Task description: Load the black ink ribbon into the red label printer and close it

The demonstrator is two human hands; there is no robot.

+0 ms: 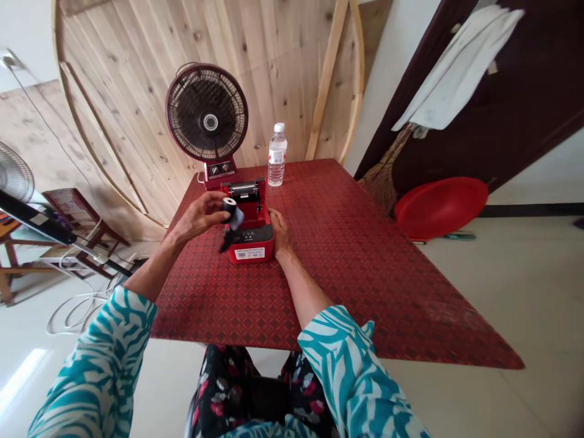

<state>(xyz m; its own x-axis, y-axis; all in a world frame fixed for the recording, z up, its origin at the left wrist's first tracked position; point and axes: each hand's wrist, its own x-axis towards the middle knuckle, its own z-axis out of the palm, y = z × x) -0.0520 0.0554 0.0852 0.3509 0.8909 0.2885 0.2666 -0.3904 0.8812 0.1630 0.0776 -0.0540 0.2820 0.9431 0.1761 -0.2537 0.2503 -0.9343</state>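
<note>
A small red and black printer (253,235) sits on the table with its lid raised, showing a roller inside. Above its left side, my left hand (205,213) is closed on a small dark paper roll (229,205) with a pale end and a hole in its centre. A loose strip, blurred and partly black, hangs from the roll over the printer's front panel. My right hand (280,231) grips the printer's right side, with its fingertips partly hidden. The printer's front carries a white sticker with printed codes.
Behind the printer stand a dark red fan (210,123) and a water bottle (277,155). The table (347,261) has a red patterned cover. At right are a broom (383,179) and a red basin (442,207); at left, a second fan (14,173) and loose cables.
</note>
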